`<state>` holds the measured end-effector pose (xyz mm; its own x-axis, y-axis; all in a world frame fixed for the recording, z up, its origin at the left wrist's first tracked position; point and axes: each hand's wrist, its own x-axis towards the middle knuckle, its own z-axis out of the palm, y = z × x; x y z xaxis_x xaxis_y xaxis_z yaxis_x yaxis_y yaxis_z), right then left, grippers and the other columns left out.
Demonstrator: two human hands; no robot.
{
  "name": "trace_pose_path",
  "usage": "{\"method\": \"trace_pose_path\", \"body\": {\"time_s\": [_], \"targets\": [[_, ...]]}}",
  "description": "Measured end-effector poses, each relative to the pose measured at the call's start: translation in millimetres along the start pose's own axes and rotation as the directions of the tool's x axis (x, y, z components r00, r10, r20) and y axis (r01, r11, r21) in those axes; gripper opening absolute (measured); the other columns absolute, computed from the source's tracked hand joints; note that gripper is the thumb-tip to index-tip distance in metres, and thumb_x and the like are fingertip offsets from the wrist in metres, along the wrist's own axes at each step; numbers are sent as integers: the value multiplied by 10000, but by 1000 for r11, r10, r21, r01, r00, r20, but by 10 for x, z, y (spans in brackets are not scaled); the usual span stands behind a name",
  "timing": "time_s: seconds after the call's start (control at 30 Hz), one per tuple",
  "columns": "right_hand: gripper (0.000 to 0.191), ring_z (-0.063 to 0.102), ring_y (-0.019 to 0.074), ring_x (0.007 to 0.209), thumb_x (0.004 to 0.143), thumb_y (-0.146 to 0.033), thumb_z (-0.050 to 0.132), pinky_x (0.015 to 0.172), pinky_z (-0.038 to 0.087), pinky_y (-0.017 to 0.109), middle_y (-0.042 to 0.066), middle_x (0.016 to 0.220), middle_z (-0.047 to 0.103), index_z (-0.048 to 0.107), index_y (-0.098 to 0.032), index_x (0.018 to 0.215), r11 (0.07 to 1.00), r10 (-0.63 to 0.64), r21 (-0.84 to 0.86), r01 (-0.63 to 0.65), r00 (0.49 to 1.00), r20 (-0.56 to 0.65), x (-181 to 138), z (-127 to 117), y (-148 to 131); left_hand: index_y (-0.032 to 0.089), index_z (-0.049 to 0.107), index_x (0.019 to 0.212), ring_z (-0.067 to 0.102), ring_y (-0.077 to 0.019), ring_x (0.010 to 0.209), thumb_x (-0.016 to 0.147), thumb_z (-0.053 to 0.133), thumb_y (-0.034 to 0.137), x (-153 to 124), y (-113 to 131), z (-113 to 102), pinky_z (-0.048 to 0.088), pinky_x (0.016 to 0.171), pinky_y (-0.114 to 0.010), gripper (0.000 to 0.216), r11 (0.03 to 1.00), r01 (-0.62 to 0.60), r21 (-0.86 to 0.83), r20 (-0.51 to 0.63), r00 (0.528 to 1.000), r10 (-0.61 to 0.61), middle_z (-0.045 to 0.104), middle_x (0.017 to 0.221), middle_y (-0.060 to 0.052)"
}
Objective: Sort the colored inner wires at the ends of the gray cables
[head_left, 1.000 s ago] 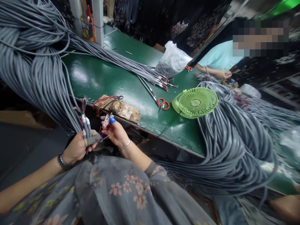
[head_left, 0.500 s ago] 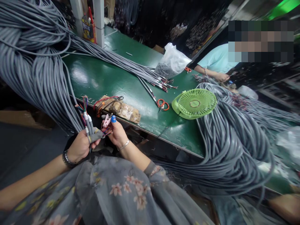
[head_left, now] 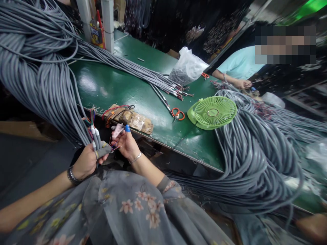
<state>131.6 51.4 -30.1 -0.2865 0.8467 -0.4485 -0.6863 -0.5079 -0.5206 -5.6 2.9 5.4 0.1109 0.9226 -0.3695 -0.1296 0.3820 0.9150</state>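
Observation:
My left hand (head_left: 88, 160) is closed around several grey cables (head_left: 97, 137), whose stripped ends show thin coloured wires (head_left: 92, 115) pointing up. A cable end with loose wires (head_left: 116, 147) sticks out of this grip toward the right. Opposite it, my right hand (head_left: 129, 144), with a blue cover (head_left: 127, 128) on one digit, holds a small pink clip (head_left: 118, 130), blurred now. Its lower fingers are close to the loose wires; whether they touch is unclear. Just beyond lies a wooden block (head_left: 135, 120) with red and black leads, at the table edge.
Thick bundles of grey cable hang at the left (head_left: 51, 88) and right (head_left: 258, 160). On the green table (head_left: 112, 85) are orange-handled scissors (head_left: 177, 114), a green fan (head_left: 212, 112) and a plastic bag (head_left: 187, 66). Across the table, a co-worker's hand (head_left: 242, 84) handles cables.
The pink clip and the blue-covered digit have shifted slightly in my right hand, and the digit has moved a little right. My left hand keeps its hold on the cables.

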Motion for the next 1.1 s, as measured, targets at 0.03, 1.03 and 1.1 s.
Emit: {"method": "trace_pose_path", "body": {"time_s": [0.03,1.03,1.1], "targets": [[506,575,110,568,986,-610,520,545,507,220,18,701,684,662,-174,773,1000,8,-7,-8,1000,9,-10,2,-12,191,569,478,358,-56,376,520,856,426,-9,-7,-16,239,363,-192,374,1000,-5,0,6,1000,5,510,418,40],[499,555,112,557,935,-661,576,531,501,213,0,655,653,675,-185,823,999,-19,-28,19,1000,0,55,83,-14,189,596,513,373,-70,383,505,857,439,72,-1,36,242,359,-199,361,999,-35,7,-12,999,35,511,417,38],[543,563,120,571,930,-706,535,545,507,224,12,690,666,671,-189,835,1000,-1,-24,1,1000,19,45,59,-26,186,606,515,369,-68,379,507,855,436,67,7,35,237,357,-199,353,999,-44,6,-12,999,44,510,415,37]]}}
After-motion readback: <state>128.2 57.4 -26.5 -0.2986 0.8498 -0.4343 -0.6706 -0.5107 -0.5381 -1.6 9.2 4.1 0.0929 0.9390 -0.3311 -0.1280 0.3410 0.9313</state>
